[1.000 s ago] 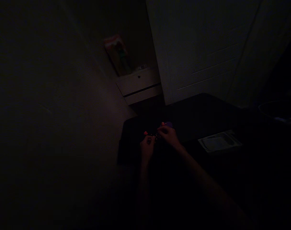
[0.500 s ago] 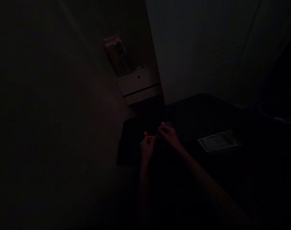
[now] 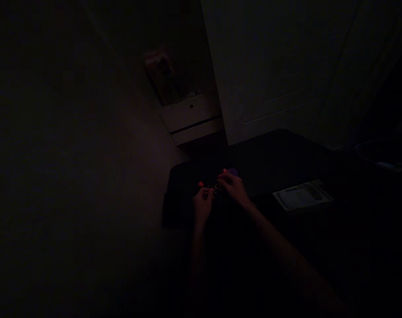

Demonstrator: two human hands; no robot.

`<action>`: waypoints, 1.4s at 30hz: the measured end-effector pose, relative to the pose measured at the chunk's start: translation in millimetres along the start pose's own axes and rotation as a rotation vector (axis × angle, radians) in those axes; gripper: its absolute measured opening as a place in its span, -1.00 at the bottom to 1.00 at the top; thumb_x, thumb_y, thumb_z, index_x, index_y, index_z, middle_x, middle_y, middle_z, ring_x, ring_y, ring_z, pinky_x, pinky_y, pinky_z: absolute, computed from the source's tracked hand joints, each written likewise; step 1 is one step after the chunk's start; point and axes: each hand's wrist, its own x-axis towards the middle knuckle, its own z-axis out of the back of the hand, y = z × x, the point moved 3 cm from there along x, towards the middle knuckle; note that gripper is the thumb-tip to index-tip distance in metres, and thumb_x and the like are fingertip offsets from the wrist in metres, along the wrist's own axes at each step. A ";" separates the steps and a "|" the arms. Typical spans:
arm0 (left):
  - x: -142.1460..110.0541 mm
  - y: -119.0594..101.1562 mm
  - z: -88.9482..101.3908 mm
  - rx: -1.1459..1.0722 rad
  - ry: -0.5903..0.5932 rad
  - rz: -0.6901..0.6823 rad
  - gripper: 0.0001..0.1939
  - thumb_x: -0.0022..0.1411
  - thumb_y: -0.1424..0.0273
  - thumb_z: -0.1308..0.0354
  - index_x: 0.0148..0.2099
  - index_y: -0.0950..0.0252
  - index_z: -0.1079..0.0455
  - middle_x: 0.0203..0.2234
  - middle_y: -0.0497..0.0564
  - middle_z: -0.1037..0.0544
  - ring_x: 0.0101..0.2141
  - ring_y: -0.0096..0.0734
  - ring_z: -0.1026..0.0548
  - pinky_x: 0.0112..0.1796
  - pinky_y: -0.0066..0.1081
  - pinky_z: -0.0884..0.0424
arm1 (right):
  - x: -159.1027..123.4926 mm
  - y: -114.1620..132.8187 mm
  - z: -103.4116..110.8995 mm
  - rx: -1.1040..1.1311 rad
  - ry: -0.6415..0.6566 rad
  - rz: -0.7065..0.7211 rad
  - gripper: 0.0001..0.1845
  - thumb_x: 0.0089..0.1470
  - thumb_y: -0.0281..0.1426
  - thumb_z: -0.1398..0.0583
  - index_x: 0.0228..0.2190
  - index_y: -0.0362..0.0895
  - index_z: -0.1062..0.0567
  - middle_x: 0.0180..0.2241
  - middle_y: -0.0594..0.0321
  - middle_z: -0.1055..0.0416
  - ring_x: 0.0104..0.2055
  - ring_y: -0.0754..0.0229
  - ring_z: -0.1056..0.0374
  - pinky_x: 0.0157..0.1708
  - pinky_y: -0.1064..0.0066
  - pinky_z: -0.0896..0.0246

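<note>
The scene is very dark. My left hand (image 3: 203,203) is closed in a pinch, thumb against fingers, above a dark surface (image 3: 267,154). My right hand (image 3: 232,185) also pinches, just to the right and slightly farther away. Whatever either hand holds is too small and dim to make out. Between them lie several tiny bright bits (image 3: 217,189), like beads or crumbs. A small red-orange lump (image 3: 201,183) sits just beyond my left hand. Beyond my right fingers are another reddish lump (image 3: 224,170) and a small purple object (image 3: 233,171).
A flat packet or booklet (image 3: 300,196) lies right of my right forearm. Behind stand a pale drawer unit (image 3: 194,115), a red-topped bag or box (image 3: 163,73) on it, and a large light panel (image 3: 270,66). A wall (image 3: 88,154) runs along the left.
Both hands stay almost in the same place, with only slight finger movement. The picture has become a little darker.
</note>
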 end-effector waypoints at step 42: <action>4.5 -4.1 0.9 0.024 -0.008 -0.022 -0.75 0.29 0.17 -0.22 -0.32 0.25 -0.49 -0.50 0.00 -0.62 -0.42 -0.29 -0.60 -0.32 -0.38 -0.42 | 3.3 3.1 -2.9 0.097 -0.023 -0.065 -0.82 0.01 -0.24 -0.39 -0.32 -0.02 -0.64 -0.32 0.18 -0.65 -0.23 -0.02 -0.59 -0.11 0.10 -0.50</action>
